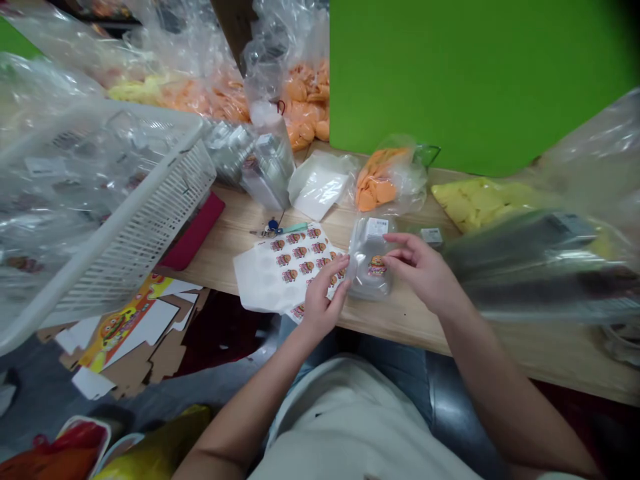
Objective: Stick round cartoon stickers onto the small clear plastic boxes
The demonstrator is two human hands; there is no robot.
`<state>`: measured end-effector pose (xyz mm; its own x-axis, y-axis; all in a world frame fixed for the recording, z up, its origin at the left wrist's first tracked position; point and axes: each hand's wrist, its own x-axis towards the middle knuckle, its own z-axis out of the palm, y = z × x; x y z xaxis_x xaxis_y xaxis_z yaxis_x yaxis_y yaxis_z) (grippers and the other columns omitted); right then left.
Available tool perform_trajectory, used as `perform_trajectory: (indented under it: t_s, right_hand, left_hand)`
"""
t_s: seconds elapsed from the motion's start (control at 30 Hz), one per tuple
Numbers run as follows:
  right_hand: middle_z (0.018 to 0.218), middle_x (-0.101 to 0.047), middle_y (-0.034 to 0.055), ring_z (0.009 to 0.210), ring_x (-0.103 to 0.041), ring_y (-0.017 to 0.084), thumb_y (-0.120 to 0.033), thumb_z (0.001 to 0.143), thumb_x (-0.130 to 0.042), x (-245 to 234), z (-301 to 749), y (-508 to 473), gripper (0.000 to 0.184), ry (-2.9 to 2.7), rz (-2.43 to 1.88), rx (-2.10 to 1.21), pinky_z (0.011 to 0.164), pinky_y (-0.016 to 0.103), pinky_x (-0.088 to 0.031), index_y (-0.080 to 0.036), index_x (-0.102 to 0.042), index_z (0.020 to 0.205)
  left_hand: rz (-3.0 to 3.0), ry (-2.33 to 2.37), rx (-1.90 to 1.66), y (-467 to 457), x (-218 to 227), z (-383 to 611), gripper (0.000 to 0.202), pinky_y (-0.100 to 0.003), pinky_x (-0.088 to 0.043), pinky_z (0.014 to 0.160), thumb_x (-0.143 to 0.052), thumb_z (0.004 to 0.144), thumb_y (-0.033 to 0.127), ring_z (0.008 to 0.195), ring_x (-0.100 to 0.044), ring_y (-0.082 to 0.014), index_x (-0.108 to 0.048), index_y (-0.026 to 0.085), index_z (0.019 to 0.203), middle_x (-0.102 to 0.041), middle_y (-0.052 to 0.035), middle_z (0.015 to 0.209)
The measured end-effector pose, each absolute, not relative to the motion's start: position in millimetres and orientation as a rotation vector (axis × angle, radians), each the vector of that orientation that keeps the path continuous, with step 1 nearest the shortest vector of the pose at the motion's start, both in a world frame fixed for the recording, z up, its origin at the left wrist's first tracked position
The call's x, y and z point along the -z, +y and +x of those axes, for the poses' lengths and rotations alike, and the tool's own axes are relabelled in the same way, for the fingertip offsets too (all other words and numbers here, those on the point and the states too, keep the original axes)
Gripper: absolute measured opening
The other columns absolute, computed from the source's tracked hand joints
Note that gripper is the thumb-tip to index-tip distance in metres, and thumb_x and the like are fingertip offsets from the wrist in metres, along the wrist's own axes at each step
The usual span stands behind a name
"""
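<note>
Both of my hands hold a small clear plastic clamshell container (369, 259) above the wooden table top (400, 320). It bears a round burger sticker (377, 266) on its lid and a white barcode label (377, 227) at its far edge. My left hand (323, 308) pinches its left edge and rests over a white sheet of burger stickers (289, 267). My right hand (419, 269) grips its right side with the fingers spread. The container's contents cannot be made out through the plastic.
A white slatted plastic basket (150, 193) full of plastic wrap stands at the left. Bags of orange and yellow pieces lie behind and to the right, before a green board (475, 80). Blurred plastic packaging (530, 267) lies at the right. Printed cardboard scraps (127, 340) lie on the floor.
</note>
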<state>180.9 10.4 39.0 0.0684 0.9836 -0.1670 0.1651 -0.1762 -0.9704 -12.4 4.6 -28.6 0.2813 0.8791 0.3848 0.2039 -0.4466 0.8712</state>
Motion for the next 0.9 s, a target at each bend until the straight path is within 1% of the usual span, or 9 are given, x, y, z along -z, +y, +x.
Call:
perform_trajectory:
  t_s: [0.13,0.27,0.43,0.53,0.63,0.7,0.8,0.9]
  right_hand:
    - [0.071,-0.064,-0.0006,0.066,-0.060,0.014,-0.033,0.070,-0.065,-42,173,10,0.041,-1.172,-1.563,-1.183,0.065,0.029,-0.048,-0.020,-0.053,0.107]
    - [0.072,-0.065,-0.0005,0.065,-0.061,0.014,-0.033,0.070,-0.065,-41,169,7,0.042,-1.087,-1.596,-1.104,0.065,0.028,-0.048,-0.020,-0.053,0.107]
    - [0.071,-0.066,-0.0002,0.065,-0.062,0.015,-0.035,0.068,-0.066,-35,168,4,0.042,-1.082,-1.599,-1.076,0.062,0.028,-0.050,-0.020,-0.053,0.106]
    - [0.070,-0.066,-0.0006,0.064,-0.062,0.015,-0.035,0.069,-0.066,-34,167,3,0.041,-1.099,-1.603,-1.051,0.061,0.028,-0.050,-0.020,-0.053,0.105]
    - [0.071,-0.067,-0.0004,0.064,-0.062,0.015,-0.033,0.071,-0.064,-34,167,3,0.039,-1.151,-1.608,-1.012,0.063,0.030,-0.050,-0.020,-0.054,0.106]
    - [0.072,-0.067,-0.0001,0.065,-0.062,0.015,-0.032,0.072,-0.063,-34,167,3,0.036,-1.200,-1.618,-0.984,0.064,0.030,-0.049,-0.021,-0.055,0.106]
    - [0.074,-0.067,0.0002,0.066,-0.062,0.015,-0.030,0.074,-0.061,-32,167,3,0.035,-1.267,-1.648,-0.948,0.065,0.030,-0.049,-0.021,-0.055,0.107]
    - [0.076,-0.067,0.0007,0.069,-0.061,0.017,-0.028,0.077,-0.057,-30,165,1,0.034,-1.393,-1.680,-0.872,0.067,0.032,-0.049,-0.022,-0.053,0.111]
  left_hand:
    - [1.895,0.925,-1.123,7,26,-10,0.046,-0.043,-0.037,0.101,-0.052,0.084,0.022,0.121,-0.045,-0.0221,-0.040,0.022,0.128,-0.049,-0.0106,0.130]
    - [1.947,0.933,-1.087,6,28,-8,0.057,-0.044,-0.038,0.100,-0.057,0.081,0.027,0.121,-0.045,-0.0233,-0.033,0.022,0.132,-0.048,-0.0123,0.130]
    - [2.088,0.934,-1.089,7,31,-8,0.060,-0.045,-0.036,0.101,-0.057,0.081,0.027,0.122,-0.043,-0.0232,-0.030,0.023,0.134,-0.047,-0.0120,0.131]
    - [2.164,0.907,-1.075,9,31,-9,0.059,-0.046,-0.034,0.103,-0.055,0.082,0.025,0.126,-0.038,-0.0232,-0.028,0.024,0.135,-0.040,-0.0123,0.136]
    - [2.218,0.888,-1.039,9,32,-10,0.056,-0.045,-0.036,0.101,-0.053,0.083,0.022,0.128,-0.034,-0.0236,-0.031,0.027,0.135,-0.031,-0.0114,0.141]
    - [2.248,0.893,-1.018,9,33,-11,0.052,-0.044,-0.038,0.099,-0.051,0.084,0.020,0.128,-0.034,-0.0239,-0.035,0.029,0.133,-0.028,-0.0099,0.143]
    - [2.292,0.892,-1.008,8,33,-12,0.047,-0.045,-0.039,0.098,-0.050,0.084,0.019,0.127,-0.035,-0.0247,-0.041,0.030,0.129,-0.028,-0.0088,0.142]
    - [2.327,0.893,-1.009,8,32,-12,0.043,-0.045,-0.039,0.098,-0.049,0.084,0.019,0.125,-0.038,-0.0250,-0.046,0.030,0.126,-0.032,-0.0086,0.139]
